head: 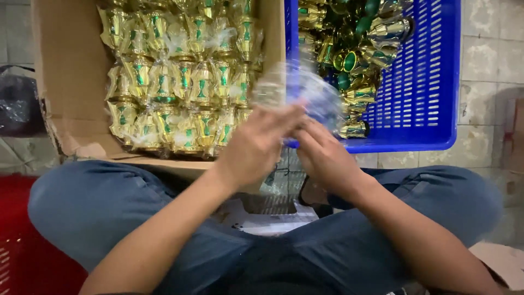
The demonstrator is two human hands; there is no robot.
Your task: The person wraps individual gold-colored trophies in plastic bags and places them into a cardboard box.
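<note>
Two hands, left [254,146] & right [322,155], meet w/ fingers closed on blurred clear plastic bag [305,93], held over gap betw. cardboard box [71,71] of wrapped gold-green cups [180,82] & blue crate [426,82].

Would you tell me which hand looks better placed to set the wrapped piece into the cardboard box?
Probably the left hand: it sits nearer the cardboard box of wrapped gold-and-green pieces, while the right hand lies toward the blue crate. Both hold the blurred clear wrapping.
</note>
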